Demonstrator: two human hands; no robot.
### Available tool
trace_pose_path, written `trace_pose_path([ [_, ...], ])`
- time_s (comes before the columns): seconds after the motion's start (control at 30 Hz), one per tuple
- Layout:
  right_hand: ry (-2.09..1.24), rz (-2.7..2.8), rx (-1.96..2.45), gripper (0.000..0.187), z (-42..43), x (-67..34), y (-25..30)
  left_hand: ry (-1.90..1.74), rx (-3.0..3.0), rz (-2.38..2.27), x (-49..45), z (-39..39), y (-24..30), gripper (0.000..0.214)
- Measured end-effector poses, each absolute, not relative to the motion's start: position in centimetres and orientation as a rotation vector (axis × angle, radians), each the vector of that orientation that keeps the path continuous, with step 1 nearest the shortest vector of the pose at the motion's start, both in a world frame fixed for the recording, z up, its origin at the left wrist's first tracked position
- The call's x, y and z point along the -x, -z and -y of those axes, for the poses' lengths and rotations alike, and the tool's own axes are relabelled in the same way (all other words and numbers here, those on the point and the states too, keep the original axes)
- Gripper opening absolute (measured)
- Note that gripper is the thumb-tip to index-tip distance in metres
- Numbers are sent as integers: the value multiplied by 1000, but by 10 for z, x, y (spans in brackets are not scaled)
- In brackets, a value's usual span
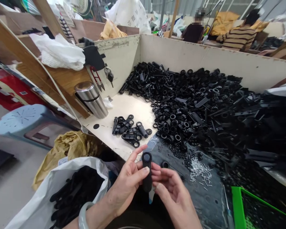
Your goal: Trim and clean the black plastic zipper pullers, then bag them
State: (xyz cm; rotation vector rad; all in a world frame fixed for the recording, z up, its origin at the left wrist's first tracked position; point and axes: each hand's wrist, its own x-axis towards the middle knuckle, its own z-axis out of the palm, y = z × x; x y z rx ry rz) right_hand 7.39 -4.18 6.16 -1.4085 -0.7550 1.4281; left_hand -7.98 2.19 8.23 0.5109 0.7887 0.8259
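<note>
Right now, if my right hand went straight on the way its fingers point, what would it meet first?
Most likely the black plastic part in your left hand; the right hand sits close beside it, though whether they touch is unclear.

Both forearms are reaching in from below, converging at the near edge of the table [133, 103]. The left hand [127, 181] is gripping, palm turned inward, its thumb [140, 175] pressing across the front while the index finger [137, 153] is stretching out above, nearly straight. The right hand [175, 192] is facing it, fingers [165, 173] bending loosely toward the left hand's grip, thumb [164, 194] pointing up and leftward below them.
</note>
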Motion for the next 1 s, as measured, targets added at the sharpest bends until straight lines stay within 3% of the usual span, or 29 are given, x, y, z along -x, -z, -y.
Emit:
trace_pose_path([
  [0.17,-1570,869,1297,53,38,-63,-59,-871,-521,-790,71,-21,-87,46],
  [0.47,-1247,1053,1397,44,26,-53,-58,-1007,-542,-900,53,-15,-86,41],
  [0.67,-1510,956,1239,40,25,-99,-75,-918,-857,-611,54,-37,-80,25],
  [0.87,-933,1257,1709,27,28,-165,-65,-907,-1573,-803,45,-56,-45,34],
  [1.0,-567,1528,1910,14,31,-179,-53,-1027,-2083,-981,37,-43,-22,19],
])
